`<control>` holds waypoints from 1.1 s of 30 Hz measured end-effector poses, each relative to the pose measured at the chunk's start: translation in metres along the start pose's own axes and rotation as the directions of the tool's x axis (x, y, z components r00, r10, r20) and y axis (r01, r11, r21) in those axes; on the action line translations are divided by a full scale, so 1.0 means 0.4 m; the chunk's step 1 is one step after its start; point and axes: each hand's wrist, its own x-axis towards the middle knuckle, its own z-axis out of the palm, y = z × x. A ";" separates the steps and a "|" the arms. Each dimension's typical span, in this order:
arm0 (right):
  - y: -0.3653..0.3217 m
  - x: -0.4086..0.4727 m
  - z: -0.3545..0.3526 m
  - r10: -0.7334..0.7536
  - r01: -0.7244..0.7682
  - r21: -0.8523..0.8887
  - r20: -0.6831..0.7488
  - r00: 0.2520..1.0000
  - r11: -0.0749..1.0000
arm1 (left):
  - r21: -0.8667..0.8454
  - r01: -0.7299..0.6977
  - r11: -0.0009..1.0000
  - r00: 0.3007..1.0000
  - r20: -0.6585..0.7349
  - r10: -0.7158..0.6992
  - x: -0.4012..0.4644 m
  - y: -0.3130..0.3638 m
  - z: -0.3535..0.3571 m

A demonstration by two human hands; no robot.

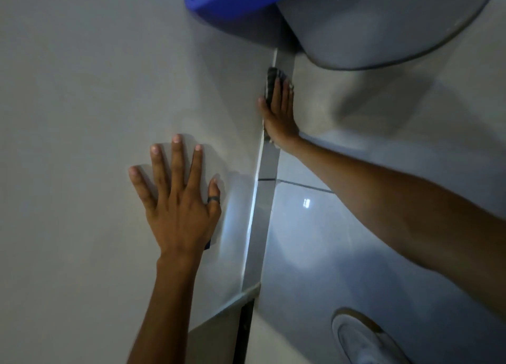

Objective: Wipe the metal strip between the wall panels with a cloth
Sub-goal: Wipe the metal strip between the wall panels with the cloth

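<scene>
Pressing a striped cloth (273, 74) flat against the grey skirting strip (269, 161), the right hand (279, 114) keeps its fingers straight, not curled round it; the cloth lies near the grey basin (383, 29); the left hand (178, 199) rests open on the wall (82, 89), fingers spread.

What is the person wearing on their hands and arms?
Both arms are bare, with no sleeves, gloves or watch in view. The left hand wears a dark ring on its thumb. The right hand shows no ring.
</scene>
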 end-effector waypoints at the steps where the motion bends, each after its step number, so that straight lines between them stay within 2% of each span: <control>1: 0.009 -0.028 0.009 -0.020 0.020 -0.022 0.023 1.000 1.000 | -0.007 0.009 1.000 1.000 -0.009 -0.009 0.005 0.006 0.002; 6: 0.145 -0.383 0.152 -0.052 0.053 0.003 0.222 0.974 0.999 | 0.006 -0.011 1.000 1.000 -0.021 0.011 0.040 0.024 0.012; 9: 0.227 -0.642 0.228 0.001 -0.039 0.072 0.459 0.889 0.997 | -0.007 -0.006 1.000 0.999 -0.031 0.006 0.042 0.028 0.011; 12: 0.253 -0.758 0.229 0.025 -0.089 0.084 0.573 0.819 0.992 | -0.026 -0.006 1.000 0.999 -0.040 0.005 0.039 0.029 0.007; 15: 0.217 -0.660 0.209 0.039 -0.073 0.052 0.483 0.875 0.996 | -0.037 -0.019 0.999 0.999 -0.039 0.017 0.039 0.023 0.007; 19: 0.138 -0.379 0.159 -0.018 0.009 0.044 0.204 0.979 0.999 | -0.063 0.001 0.998 1.000 -0.019 -0.002 0.039 0.034 0.014; 25: 0.068 -0.045 0.056 -0.104 0.107 0.040 -0.069 0.992 0.993 | -0.036 0.011 0.999 0.999 -0.029 -0.012 0.061 0.070 0.033; 30: 0.097 -0.095 0.099 -0.146 0.160 0.066 -0.179 0.973 0.985 | -0.028 0.043 0.999 0.995 -0.086 -0.045 0.087 0.103 0.057; 33: 0.123 -0.224 0.136 -0.109 0.113 0.040 -0.107 0.988 0.993 | -0.070 0.041 0.997 0.997 -0.069 -0.046 0.079 0.116 0.068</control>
